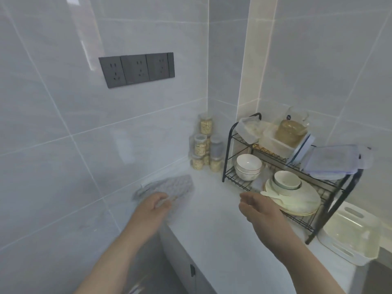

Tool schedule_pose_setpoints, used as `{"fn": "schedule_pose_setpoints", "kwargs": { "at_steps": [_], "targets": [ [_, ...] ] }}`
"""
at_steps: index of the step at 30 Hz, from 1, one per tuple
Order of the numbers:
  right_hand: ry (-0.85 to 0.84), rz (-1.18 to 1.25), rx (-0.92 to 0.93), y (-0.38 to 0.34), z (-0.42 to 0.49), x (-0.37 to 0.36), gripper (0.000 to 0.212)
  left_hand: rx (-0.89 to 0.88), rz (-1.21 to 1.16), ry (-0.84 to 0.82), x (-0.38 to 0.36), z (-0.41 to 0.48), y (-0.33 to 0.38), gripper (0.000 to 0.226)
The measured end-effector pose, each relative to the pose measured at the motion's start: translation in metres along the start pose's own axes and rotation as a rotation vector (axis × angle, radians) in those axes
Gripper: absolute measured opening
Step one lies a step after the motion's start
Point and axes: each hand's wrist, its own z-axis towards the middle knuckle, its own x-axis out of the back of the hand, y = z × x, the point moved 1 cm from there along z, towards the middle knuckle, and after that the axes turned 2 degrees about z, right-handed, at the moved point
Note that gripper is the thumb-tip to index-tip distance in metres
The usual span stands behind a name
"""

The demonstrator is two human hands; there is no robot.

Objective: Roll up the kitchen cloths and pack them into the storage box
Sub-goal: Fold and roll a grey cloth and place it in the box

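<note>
**Left hand on the cloth, right hand hovering empty**

Forearms reach in from the near edge over the white counter (pixel 212 219). At the left hand (pixel 151 205), the fingers curl down onto the near end of a grey patterned kitchen cloth (pixel 178 185); blur hides whether they pinch it or only press it flat. That cloth lies against the tiled wall, at the counter's far left, its long axis running from the left hand away toward the far right. Its far end is free.

Over bare counter, the right hand (pixel 257 205) hangs loosely spread, holding nothing, well apart from the cloth and just in front of the black dish rack (pixel 228 149). A pale storage box (pixel 352 232) stands at the right, beyond the rack.

By my reading, rolling has not begun. The left hand is plainly nearer; the right must cross leftward to catch the free end.
</note>
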Motion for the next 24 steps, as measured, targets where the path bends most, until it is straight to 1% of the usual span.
{"fn": "schedule_pose_setpoints", "kwargs": {
  "at_steps": [3, 6, 9, 12, 14, 17, 18, 20, 22, 24],
  "targets": [
    [-0.044, -0.010, 0.001, -0.003, 0.028, -0.001, 0.024, 0.017, 0.055, 0.042, 0.010, 0.033, -0.005, 0.021],
    [-0.055, -0.005, -0.004, -0.002, 0.055, -0.008, 0.028, 0.023, 0.136, 0.028, 0.012, 0.070, -0.013, 0.027],
    [-0.060, -0.023, -0.035, 0.004, 0.081, -0.019, 0.030, 0.069, 0.173, -0.077, 0.005, 0.110, -0.030, 0.029],
    [-0.033, -0.049, -0.075, 0.012, 0.110, -0.037, 0.028, 0.083, 0.294, -0.211, -0.008, 0.157, -0.060, 0.033],
    [-0.002, -0.056, -0.112, 0.018, 0.131, -0.055, 0.025, 0.036, 0.361, -0.349, -0.022, 0.191, -0.080, 0.034],
    [0.040, -0.029, -0.210, 0.030, 0.161, -0.088, 0.024, -0.032, 0.524, -0.617, -0.045, 0.230, -0.111, 0.013],
    [0.050, -0.023, -0.242, 0.034, 0.169, -0.100, 0.024, -0.063, 0.592, -0.696, -0.052, 0.240, -0.123, 0.010],
    [0.054, -0.018, -0.304, 0.045, 0.181, -0.124, 0.026, -0.180, 0.691, -0.827, -0.064, 0.253, -0.148, 0.021],
    [0.040, -0.016, -0.363, 0.056, 0.187, -0.144, 0.028, -0.351, 0.769, -0.855, -0.077, 0.261, -0.167, 0.023],
    [0.035, -0.020, -0.409, 0.066, 0.190, -0.157, 0.032, -0.490, 0.722, -0.800, -0.091, 0.259, -0.164, 0.027]
  ]
}}
